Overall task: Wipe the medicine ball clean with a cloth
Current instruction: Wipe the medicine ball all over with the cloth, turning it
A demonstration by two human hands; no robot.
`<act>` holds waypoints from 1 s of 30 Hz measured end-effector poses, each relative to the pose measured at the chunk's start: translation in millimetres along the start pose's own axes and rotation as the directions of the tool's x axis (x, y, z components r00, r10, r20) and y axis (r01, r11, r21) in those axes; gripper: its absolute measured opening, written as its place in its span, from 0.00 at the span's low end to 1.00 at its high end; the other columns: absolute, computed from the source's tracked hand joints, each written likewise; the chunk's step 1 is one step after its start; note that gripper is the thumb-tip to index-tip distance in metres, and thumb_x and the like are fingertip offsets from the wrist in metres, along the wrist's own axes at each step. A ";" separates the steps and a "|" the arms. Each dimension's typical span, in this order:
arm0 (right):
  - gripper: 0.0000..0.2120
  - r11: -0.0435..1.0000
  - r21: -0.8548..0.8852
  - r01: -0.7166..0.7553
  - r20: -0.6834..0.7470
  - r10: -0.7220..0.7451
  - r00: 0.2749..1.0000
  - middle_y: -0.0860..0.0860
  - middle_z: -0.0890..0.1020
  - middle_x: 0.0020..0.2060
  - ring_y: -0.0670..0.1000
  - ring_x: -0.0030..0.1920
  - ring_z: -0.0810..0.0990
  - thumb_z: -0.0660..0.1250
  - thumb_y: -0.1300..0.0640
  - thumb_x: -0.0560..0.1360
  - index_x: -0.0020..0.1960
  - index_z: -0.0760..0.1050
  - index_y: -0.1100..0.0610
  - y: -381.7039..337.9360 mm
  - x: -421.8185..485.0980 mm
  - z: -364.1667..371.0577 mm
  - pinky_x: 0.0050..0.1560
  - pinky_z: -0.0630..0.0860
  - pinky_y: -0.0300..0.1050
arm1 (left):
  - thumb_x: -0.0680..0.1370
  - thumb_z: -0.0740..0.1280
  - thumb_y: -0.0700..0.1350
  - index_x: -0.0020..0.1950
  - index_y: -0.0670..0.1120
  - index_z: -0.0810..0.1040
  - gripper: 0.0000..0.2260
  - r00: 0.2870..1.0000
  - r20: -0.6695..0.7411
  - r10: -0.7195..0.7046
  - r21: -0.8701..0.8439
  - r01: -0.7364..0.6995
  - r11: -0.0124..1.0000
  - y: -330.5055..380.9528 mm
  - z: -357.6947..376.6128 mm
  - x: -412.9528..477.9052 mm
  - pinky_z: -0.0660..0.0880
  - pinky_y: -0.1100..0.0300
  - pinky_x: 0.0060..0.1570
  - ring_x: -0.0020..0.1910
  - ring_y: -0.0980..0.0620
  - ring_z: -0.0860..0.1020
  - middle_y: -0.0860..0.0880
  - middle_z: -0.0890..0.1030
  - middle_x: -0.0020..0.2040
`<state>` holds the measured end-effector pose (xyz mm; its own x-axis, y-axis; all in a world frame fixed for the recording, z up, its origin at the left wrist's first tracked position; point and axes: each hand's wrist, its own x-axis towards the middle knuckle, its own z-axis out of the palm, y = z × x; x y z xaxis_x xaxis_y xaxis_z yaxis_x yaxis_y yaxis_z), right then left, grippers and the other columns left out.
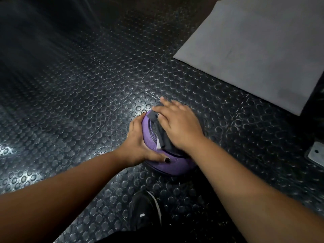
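The left hand [138, 142] curls round the purple ball [171, 166]; the right hand [177, 123], flat, hides most of the cloth [162, 135]

Dim light is falling from overhead, glinting off the studded floor [87, 102] and glaring in a white patch at the left edge. The far left corner is sinking into black, streaked and soft. The mat [254, 53] is catching the most light. The right hand [178, 127] is smearing with blur, the ball [168, 165] is throwing a soft shadow toward me, and the edges are bowing.
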<state>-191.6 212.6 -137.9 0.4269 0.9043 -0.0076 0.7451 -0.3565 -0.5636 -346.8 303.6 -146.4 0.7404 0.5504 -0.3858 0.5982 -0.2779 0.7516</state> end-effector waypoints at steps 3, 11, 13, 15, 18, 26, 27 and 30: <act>0.17 0.989 0.099 -0.113 0.205 0.091 0.974 0.48 0.74 0.67 0.54 0.66 0.72 0.53 0.46 0.81 0.66 0.73 0.45 17.3 50.9 -4.3 0.62 0.68 0.49 | 0.46 0.82 0.63 0.80 0.54 0.46 0.70 1.000 0.005 -0.007 0.006 0.007 1.000 -0.9 -0.5 0.8 0.57 0.56 0.76 0.69 0.62 0.57 0.65 0.56 0.64; 0.16 0.983 0.029 -0.180 0.313 0.162 0.936 0.50 0.79 0.58 0.52 0.52 0.77 0.53 0.51 0.81 0.64 0.74 0.48 27.4 67.9 -6.7 0.45 0.72 0.44 | 0.50 0.83 0.65 0.78 0.61 0.48 0.65 0.999 0.033 0.023 0.004 -0.024 1.000 -6.7 -2.9 -3.5 0.60 0.50 0.76 0.74 0.56 0.59 0.63 0.56 0.69; 0.15 0.990 0.135 -0.044 0.097 0.031 0.995 0.47 0.79 0.60 0.50 0.56 0.77 0.56 0.49 0.80 0.64 0.74 0.43 14.0 35.5 -2.8 0.53 0.72 0.45 | 0.50 0.84 0.65 0.78 0.61 0.48 0.66 0.999 0.045 -0.008 -0.026 0.009 1.000 -14.8 -8.9 -4.4 0.63 0.47 0.75 0.74 0.54 0.62 0.61 0.58 0.71; 0.16 0.980 0.167 0.106 -0.026 -0.103 0.994 0.45 0.75 0.66 0.49 0.66 0.71 0.57 0.50 0.80 0.67 0.72 0.44 3.6 -4.7 -1.2 0.67 0.61 0.46 | 0.50 0.86 0.61 0.78 0.63 0.49 0.66 0.997 0.075 -0.032 -0.058 0.037 0.998 -23.6 -12.9 -5.6 0.66 0.46 0.74 0.74 0.54 0.64 0.57 0.60 0.73; 0.17 0.941 0.215 0.260 -0.117 -0.240 0.964 0.43 0.69 0.71 0.48 0.74 0.62 0.59 0.53 0.81 0.69 0.70 0.45 10.6 -56.1 8.4 0.73 0.52 0.48 | 0.51 0.88 0.56 0.77 0.64 0.51 0.64 0.993 0.112 -0.032 -0.091 0.042 0.995 -32.4 -19.1 -7.3 0.70 0.45 0.70 0.73 0.53 0.67 0.54 0.63 0.75; 0.32 0.772 0.569 -0.282 -0.233 0.480 0.846 0.49 0.77 0.64 0.55 0.64 0.76 0.59 0.73 0.76 0.69 0.69 0.42 95.2 -140.7 17.7 0.59 0.70 0.26 | 0.50 0.88 0.52 0.80 0.55 0.49 0.68 0.969 0.225 -0.098 -0.093 0.121 0.988 -7.8 -36.9 7.5 0.74 0.52 0.67 0.67 0.56 0.74 0.53 0.69 0.71; 0.27 0.743 0.579 -0.334 -0.254 0.554 0.793 0.54 0.81 0.57 0.57 0.55 0.80 0.60 0.68 0.79 0.70 0.68 0.42 99.3 -141.8 14.2 0.49 0.74 0.27 | 0.50 0.88 0.53 0.80 0.56 0.47 0.69 0.969 0.223 -0.104 -0.029 0.113 0.993 -0.5 -39.4 9.8 0.71 0.49 0.70 0.71 0.53 0.70 0.51 0.66 0.74; 0.22 0.690 0.625 -0.366 -0.273 0.632 0.726 0.53 0.80 0.59 0.45 0.49 0.79 0.58 0.56 0.81 0.73 0.64 0.42 96.5 -135.3 2.6 0.49 0.75 0.29 | 0.49 0.85 0.63 0.79 0.61 0.33 0.75 0.974 0.222 -0.040 0.241 -0.016 0.970 31.8 -38.7 20.6 0.53 0.42 0.77 0.80 0.49 0.46 0.58 0.42 0.81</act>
<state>-178.8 56.5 -193.4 0.9201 0.3672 -0.1362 0.0379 -0.4297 -0.9022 -324.4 336.6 -109.7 0.7658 0.3721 -0.5246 0.6428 -0.4683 0.6062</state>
